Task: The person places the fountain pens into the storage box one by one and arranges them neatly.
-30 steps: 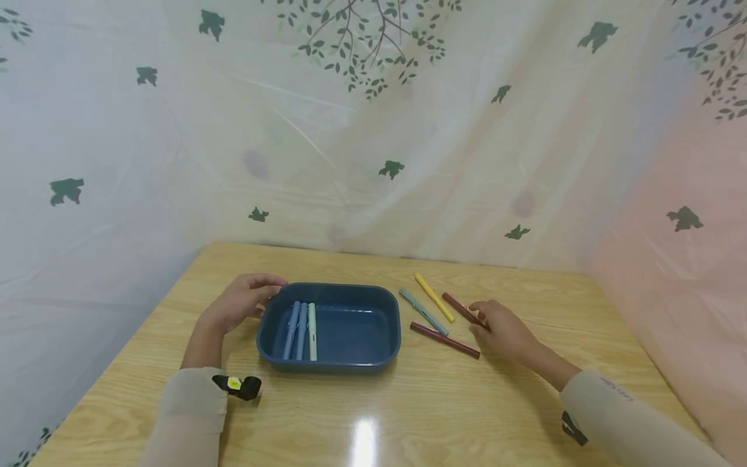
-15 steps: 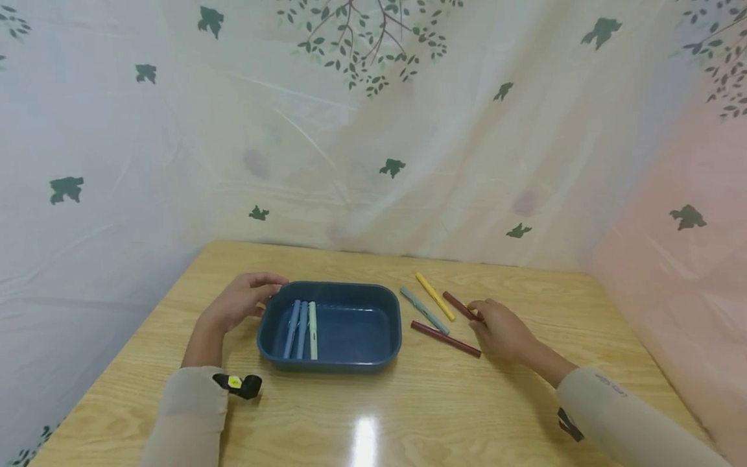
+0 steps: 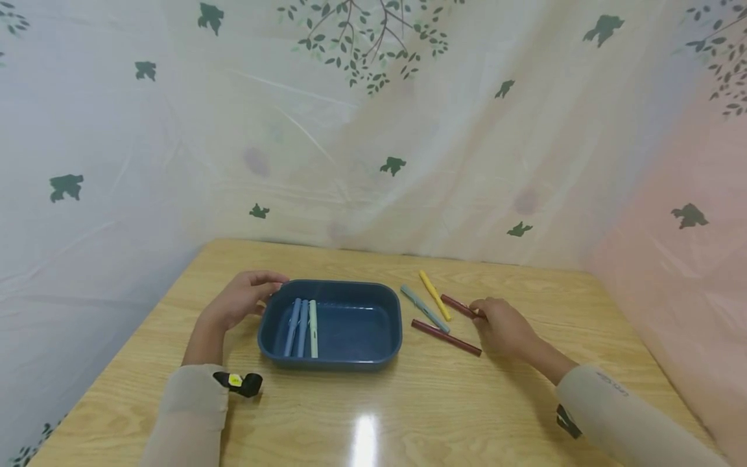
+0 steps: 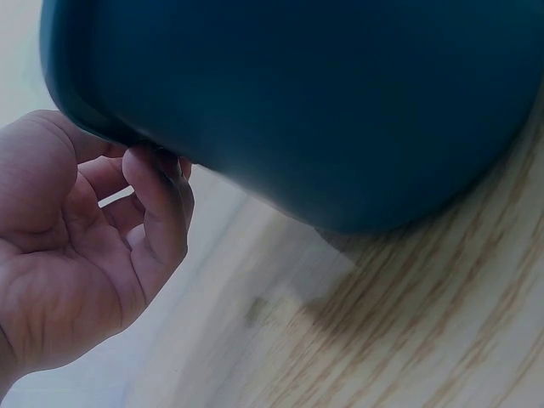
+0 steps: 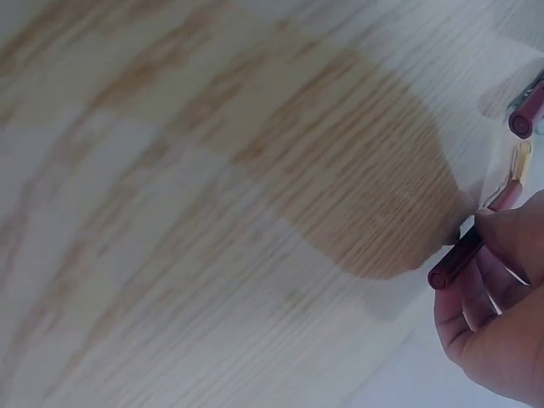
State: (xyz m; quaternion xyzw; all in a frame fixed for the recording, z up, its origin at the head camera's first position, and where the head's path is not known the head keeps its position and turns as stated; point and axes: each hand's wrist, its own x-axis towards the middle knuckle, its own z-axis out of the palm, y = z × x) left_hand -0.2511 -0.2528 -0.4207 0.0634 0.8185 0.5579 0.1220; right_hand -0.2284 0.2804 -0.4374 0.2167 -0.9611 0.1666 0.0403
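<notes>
Left of centre in the head view lies a dark blue rectangular tray, with two blue pens and a pale green pen side by side in its left part. My left hand grips the tray's far left corner; in the left wrist view its curled fingers are at the rim. To the right, my right hand pinches one end of a dark red pen between thumb and fingers. Its round end sticks out past the fingers in the right wrist view. The pen's other end reaches the yellow pen.
Between tray and right hand, a grey-green pen lies slanted on the wooden table. A second dark red pen lies in front, close to the grey-green pen's near end. A patterned cloth hangs behind the table.
The dark red pen in my right hand has swung to a flatter angle, its far end shifting slightly left. The yellow pen has turned a little. My left hand stays at the tray's corner.
</notes>
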